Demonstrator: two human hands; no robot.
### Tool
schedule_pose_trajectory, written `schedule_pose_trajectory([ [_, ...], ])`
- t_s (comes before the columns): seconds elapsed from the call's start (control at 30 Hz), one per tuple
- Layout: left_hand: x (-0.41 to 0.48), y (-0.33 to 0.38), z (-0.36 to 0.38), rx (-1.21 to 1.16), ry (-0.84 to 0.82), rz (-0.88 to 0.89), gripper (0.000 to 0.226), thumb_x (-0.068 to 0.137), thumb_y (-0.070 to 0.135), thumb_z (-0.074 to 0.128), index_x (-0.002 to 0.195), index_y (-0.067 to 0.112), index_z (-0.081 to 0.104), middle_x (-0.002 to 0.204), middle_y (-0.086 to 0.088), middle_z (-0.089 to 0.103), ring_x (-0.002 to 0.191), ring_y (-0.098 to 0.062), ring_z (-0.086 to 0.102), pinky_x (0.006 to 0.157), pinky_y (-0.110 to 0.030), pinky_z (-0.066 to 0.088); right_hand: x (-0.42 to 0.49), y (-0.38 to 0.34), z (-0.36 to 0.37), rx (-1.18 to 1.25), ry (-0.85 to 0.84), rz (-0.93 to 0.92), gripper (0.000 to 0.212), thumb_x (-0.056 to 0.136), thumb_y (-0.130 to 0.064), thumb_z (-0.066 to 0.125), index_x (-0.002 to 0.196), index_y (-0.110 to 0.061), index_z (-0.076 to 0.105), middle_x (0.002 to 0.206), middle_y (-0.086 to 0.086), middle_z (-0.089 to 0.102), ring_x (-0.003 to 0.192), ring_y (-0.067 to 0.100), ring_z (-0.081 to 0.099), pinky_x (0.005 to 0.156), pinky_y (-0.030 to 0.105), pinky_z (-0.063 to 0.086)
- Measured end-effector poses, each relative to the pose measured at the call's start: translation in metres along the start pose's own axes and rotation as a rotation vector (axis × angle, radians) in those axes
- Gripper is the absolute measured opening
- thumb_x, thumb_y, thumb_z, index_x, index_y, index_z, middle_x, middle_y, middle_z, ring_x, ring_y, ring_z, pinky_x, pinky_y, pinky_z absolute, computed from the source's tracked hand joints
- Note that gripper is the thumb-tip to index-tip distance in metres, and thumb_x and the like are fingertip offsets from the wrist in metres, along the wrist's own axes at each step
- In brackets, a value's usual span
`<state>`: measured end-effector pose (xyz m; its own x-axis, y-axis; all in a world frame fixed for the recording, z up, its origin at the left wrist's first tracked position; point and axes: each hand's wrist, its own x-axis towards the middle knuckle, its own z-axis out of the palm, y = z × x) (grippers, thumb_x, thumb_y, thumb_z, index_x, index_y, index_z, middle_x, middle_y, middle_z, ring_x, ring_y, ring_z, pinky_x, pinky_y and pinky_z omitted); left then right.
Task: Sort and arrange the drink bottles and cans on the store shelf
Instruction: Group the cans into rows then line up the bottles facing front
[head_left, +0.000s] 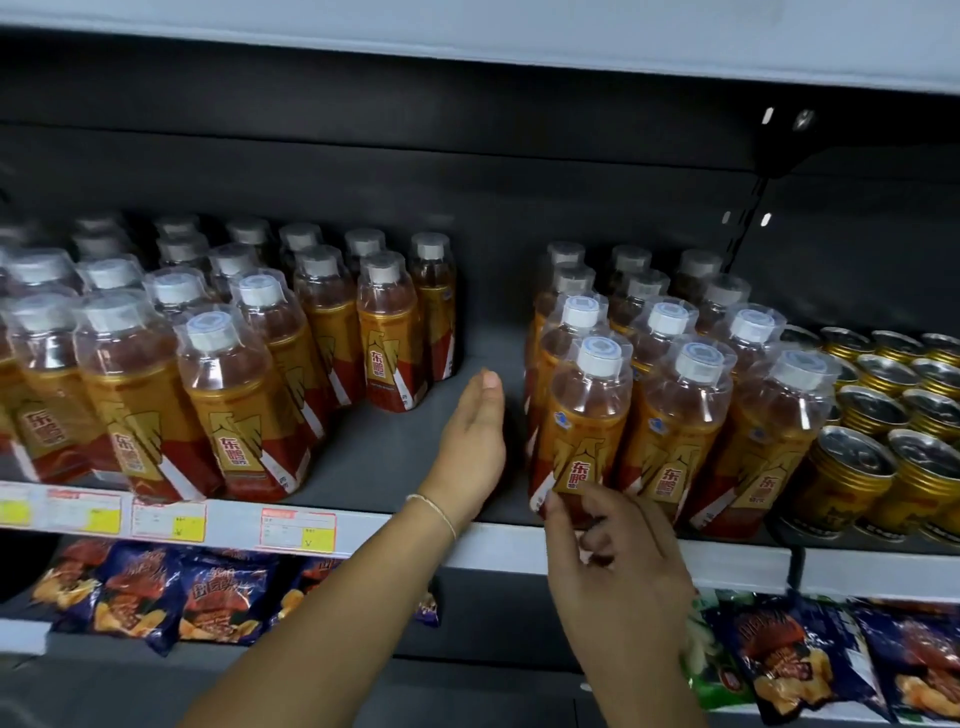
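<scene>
Spanning the view, a dark store shelf carries two blocks of orange-labelled drink bottles. The larger left block and the right block stand apart, with a bare lane running from the front rail to the back wall. Gold cans crowd just beside the right block. Snack bags lie on the tier below.

The left hand stands in the lane with fingers straight, close to the right block. The right hand touches the base of that block's front corner bottle at the shelf edge with fingers curled; I cannot tell whether it grips. Price tags line the rail.
</scene>
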<state>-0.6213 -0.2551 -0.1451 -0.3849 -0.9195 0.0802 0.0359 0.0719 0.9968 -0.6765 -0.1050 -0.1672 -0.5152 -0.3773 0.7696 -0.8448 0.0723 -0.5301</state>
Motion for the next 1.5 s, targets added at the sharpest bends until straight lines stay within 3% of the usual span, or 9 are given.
schedule_pose_trajectory([
  [0.13, 0.014, 0.016, -0.056, -0.044, 0.176, 0.163, 0.019, 0.1, 0.02, 0.05, 0.113, 0.032, 0.057, 0.129, -0.01, 0.06, 0.123, -0.022, 0.055, 0.112, -0.046, 0.037, -0.002, -0.034, 0.035, 0.205, -0.125, -0.091, 0.018, 0.085, -0.012, 0.066, 0.102, -0.008, 0.072, 0.086, 0.002, 0.065, 0.068, 0.004, 0.058, 0.07, 0.004, 0.042],
  [0.37, 0.017, 0.008, -0.116, 0.409, 0.2, 0.279, 0.051, 0.095, 0.002, 0.046, 0.145, 0.01, 0.04, 0.145, -0.007, 0.046, 0.136, -0.018, 0.041, 0.116, -0.04, 0.032, 0.066, -0.056, 0.149, 0.176, -0.51, 0.245, 0.041, 0.093, -0.015, 0.06, 0.133, -0.01, 0.056, 0.121, 0.01, 0.064, 0.108, 0.022, 0.062, 0.096, 0.028, 0.047],
  [0.57, 0.028, -0.003, -0.118, 0.609, 0.156, 0.305, 0.07, 0.091, 0.001, 0.048, 0.154, 0.009, 0.019, 0.16, -0.008, 0.021, 0.147, -0.016, 0.016, 0.119, -0.021, 0.009, 0.114, -0.056, 0.222, 0.252, -0.437, 0.493, 0.026, 0.095, -0.016, 0.059, 0.12, -0.011, 0.057, 0.112, 0.01, 0.067, 0.108, 0.026, 0.063, 0.086, 0.03, 0.048],
  [0.67, 0.03, -0.011, -0.118, 0.641, 0.147, 0.321, 0.076, 0.088, -0.001, 0.048, 0.154, 0.009, 0.012, 0.162, -0.006, 0.013, 0.148, -0.015, 0.009, 0.113, -0.012, 0.001, 0.123, -0.045, 0.237, 0.318, -0.484, 0.556, 0.042, 0.094, -0.009, 0.061, 0.134, -0.007, 0.049, 0.124, 0.013, 0.065, 0.117, 0.026, 0.06, 0.102, 0.041, 0.049],
  [0.83, 0.034, -0.017, -0.116, 0.674, 0.158, 0.36, 0.08, 0.087, 0.001, 0.051, 0.155, 0.009, 0.009, 0.162, -0.006, 0.01, 0.148, -0.015, 0.007, 0.108, -0.004, -0.004, 0.121, -0.036, 0.246, 0.285, -0.505, 0.505, 0.04, 0.094, -0.013, 0.059, 0.133, -0.017, 0.049, 0.121, 0.006, 0.065, 0.115, 0.023, 0.061, 0.1, 0.043, 0.05],
  [1.1, 0.034, -0.019, -0.117, 0.659, 0.175, 0.382, 0.079, 0.088, 0.002, 0.053, 0.154, 0.008, 0.01, 0.159, -0.01, 0.015, 0.147, -0.019, 0.013, 0.114, -0.018, 0.01, 0.11, -0.025, 0.237, 0.248, -0.367, 0.482, 0.048, 0.102, -0.024, 0.049, 0.146, -0.012, 0.036, 0.121, 0.011, 0.061, 0.109, 0.026, 0.06, 0.084, 0.03, 0.044],
  [1.27, 0.035, -0.019, -0.116, 0.686, 0.188, 0.399, 0.078, 0.087, 0.0, 0.053, 0.153, 0.005, 0.012, 0.159, -0.012, 0.016, 0.146, -0.021, 0.014, 0.115, -0.018, 0.01, 0.108, -0.025, 0.232, 0.225, -0.365, 0.511, 0.057, 0.102, -0.024, 0.048, 0.152, -0.009, 0.026, 0.129, 0.016, 0.059, 0.116, 0.031, 0.059, 0.092, 0.034, 0.045],
  [1.4, 0.035, -0.02, -0.116, 0.691, 0.189, 0.411, 0.077, 0.088, -0.001, 0.052, 0.153, 0.004, 0.012, 0.159, -0.012, 0.016, 0.147, -0.019, 0.012, 0.114, -0.012, 0.005, 0.111, -0.032, 0.236, 0.245, -0.397, 0.495, 0.061, 0.094, -0.037, 0.061, 0.142, -0.006, 0.04, 0.125, 0.014, 0.062, 0.113, 0.03, 0.062, 0.096, 0.042, 0.051],
  [1.5, 0.035, -0.021, -0.117, 0.689, 0.187, 0.417, 0.076, 0.087, -0.002, 0.051, 0.153, 0.004, 0.013, 0.16, -0.011, 0.017, 0.147, -0.017, 0.011, 0.109, -0.003, -0.001, 0.113, -0.034, 0.238, 0.275, -0.385, 0.48, 0.046, 0.088, -0.027, 0.069, 0.126, -0.006, 0.054, 0.115, 0.011, 0.067, 0.106, 0.027, 0.066, 0.091, 0.038, 0.054],
])
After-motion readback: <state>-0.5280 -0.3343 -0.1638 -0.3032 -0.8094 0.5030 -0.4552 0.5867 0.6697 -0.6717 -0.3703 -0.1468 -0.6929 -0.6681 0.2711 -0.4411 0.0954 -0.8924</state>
